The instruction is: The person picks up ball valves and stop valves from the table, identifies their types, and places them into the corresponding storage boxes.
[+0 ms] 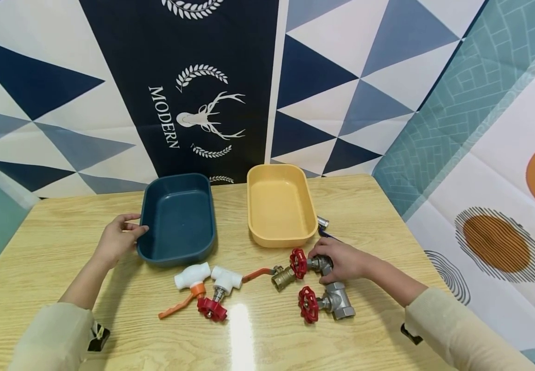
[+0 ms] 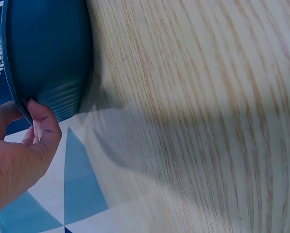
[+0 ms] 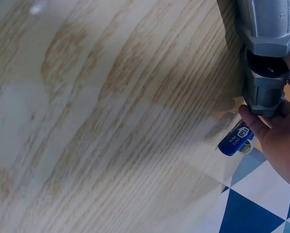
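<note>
My left hand (image 1: pixel 120 238) pinches the left rim of a dark blue bin (image 1: pixel 207 226), thumb and fingers on either side of the wall in the left wrist view. On the right, my right hand (image 1: pixel 341 260) grips the grey metal body of a gate valve (image 1: pixel 325 265) with a red handwheel (image 1: pixel 298 263). A second grey gate valve (image 1: pixel 338 300) with a red wheel lies just nearer the person. Beside the held valve is a brass ball valve (image 1: pixel 283 278) with a red lever. A blue-handled valve (image 3: pixel 236 139) lies beyond the right hand, partly hidden by the yellow bin in the head view.
A yellow bin (image 1: pixel 311 216) stands right of the blue one. In front of the blue bin lie a white valve with an orange lever (image 1: pixel 176 306) and a white tee valve (image 1: pixel 226 280) with a red wheel. Patterned cloth (image 1: pixel 313 72) rises behind the wooden table (image 1: pixel 156 350).
</note>
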Available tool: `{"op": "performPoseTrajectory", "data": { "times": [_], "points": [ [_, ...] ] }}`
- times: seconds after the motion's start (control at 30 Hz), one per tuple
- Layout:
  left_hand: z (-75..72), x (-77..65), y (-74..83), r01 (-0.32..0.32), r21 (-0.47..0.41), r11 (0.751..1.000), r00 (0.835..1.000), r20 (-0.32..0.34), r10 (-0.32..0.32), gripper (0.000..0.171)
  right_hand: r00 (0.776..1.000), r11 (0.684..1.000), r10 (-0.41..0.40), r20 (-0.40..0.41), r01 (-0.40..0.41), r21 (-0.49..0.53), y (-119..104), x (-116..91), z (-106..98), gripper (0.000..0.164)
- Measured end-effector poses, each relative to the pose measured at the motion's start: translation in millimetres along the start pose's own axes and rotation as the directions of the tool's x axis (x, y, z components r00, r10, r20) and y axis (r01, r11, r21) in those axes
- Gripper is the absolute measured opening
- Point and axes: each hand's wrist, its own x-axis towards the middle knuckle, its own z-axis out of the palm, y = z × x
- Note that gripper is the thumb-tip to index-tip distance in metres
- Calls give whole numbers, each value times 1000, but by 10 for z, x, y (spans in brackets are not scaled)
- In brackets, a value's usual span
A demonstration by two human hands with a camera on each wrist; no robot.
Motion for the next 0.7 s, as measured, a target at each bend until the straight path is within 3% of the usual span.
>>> {"op": "performPoseTrajectory", "data": {
  "times": [0.7],
  "points": [
    [-21, 28, -38, -18, -11, 1000, 1000, 19, 19, 56, 999, 995, 30, -23, -28, 97, 4, -45, -43, 51]
  ]
}}
